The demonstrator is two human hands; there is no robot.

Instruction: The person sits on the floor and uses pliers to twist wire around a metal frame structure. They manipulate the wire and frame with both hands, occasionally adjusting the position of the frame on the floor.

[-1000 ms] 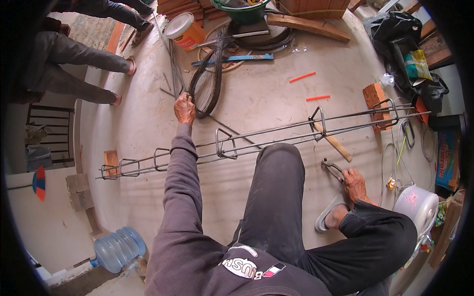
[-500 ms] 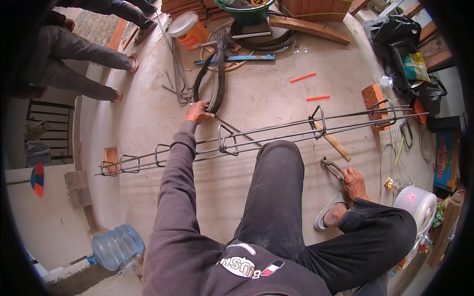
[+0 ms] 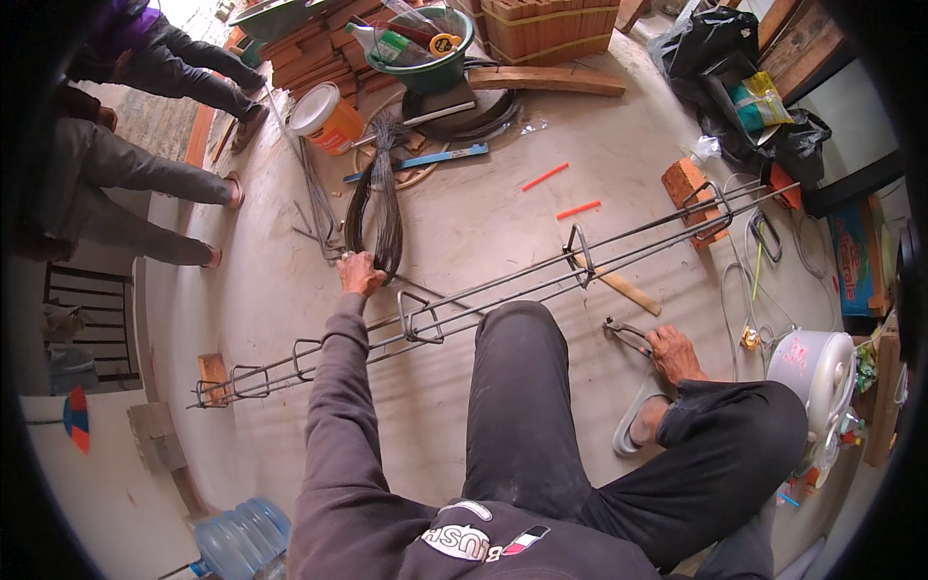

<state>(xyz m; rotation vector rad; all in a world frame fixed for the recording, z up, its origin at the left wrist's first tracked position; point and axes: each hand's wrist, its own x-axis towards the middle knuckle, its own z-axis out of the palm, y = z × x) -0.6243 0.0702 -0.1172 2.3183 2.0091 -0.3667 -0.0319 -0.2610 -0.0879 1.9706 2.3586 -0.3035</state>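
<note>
My left hand (image 3: 362, 275) reaches forward to the lower end of a looped bundle of dark binding wire (image 3: 389, 217). Its fingers are curled in at the strands, though the fingertips are partly hidden. In my right hand (image 3: 674, 353), low beside my right foot, is a pair of pincers (image 3: 628, 334) with its jaws pointing left. A long rebar cage (image 3: 503, 287) of thin bars and square stirrups (image 3: 420, 319) crosses the floor in front of me, passing beyond my left knee and under my left forearm.
Bricks (image 3: 694, 201) (image 3: 215, 377) prop both cage ends. A wooden strip (image 3: 628, 290) lies under the cage. Beyond are a putty-type bucket (image 3: 329, 118), a green basin (image 3: 425, 72) and a blue bar (image 3: 435, 159). Cables and a white appliance (image 3: 810, 372) lie right. Another person's legs (image 3: 145, 179) stand left.
The view has turned, so the scene sits further left and the cage slants more. My left hand stays at the wire bundle's lower end. My right hand keeps hold of the pincers.
</note>
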